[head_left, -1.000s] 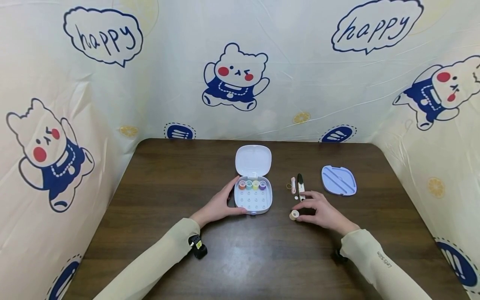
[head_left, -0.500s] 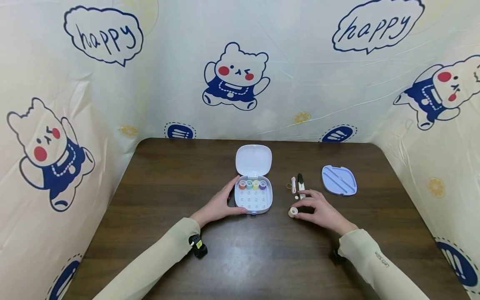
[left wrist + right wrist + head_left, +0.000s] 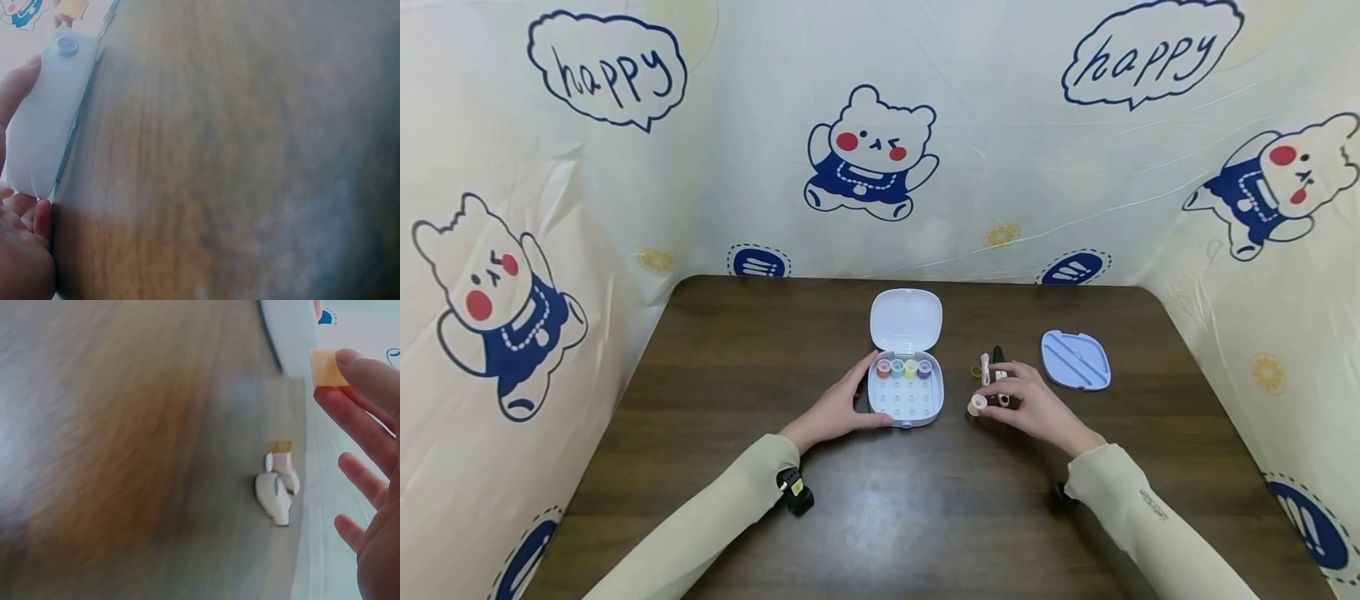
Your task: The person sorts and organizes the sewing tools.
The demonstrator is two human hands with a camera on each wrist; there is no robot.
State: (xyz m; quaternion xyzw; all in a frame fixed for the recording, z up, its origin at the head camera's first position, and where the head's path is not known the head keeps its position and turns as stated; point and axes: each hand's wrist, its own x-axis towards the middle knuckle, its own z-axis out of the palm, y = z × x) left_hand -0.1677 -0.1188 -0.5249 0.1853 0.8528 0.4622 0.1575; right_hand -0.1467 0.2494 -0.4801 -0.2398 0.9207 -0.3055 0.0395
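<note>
My left hand (image 3: 835,412) grips a pale sewing box (image 3: 917,412) by its left side, thumb at the front edge. The box's lid (image 3: 907,321) stands open at the back. Inside, several coloured thread spools (image 3: 911,368) in orange, teal, yellow and purple fill the back row of pegs; bare pegs lie in front of them. My right hand (image 3: 1037,404) pinches a cream thread spool (image 3: 977,405) between thumb and fingers, right of the box. The right wrist view shows the spool (image 3: 325,367) at the fingertips, its other fingers spread. In the left wrist view a round catch (image 3: 67,46) shows on the box.
Just behind my right hand lie thread snips (image 3: 998,357) with a black end, partly hidden by the fingers, and a small pinkish-white bundle (image 3: 985,368). Farther right is a flat blue tray (image 3: 1077,362) with a diagonal slot. All rest on a dark wooden table (image 3: 760,333).
My right hand has moved left and away from me, carrying the cream spool nearer the box. The left hand and the box have stayed in place.
</note>
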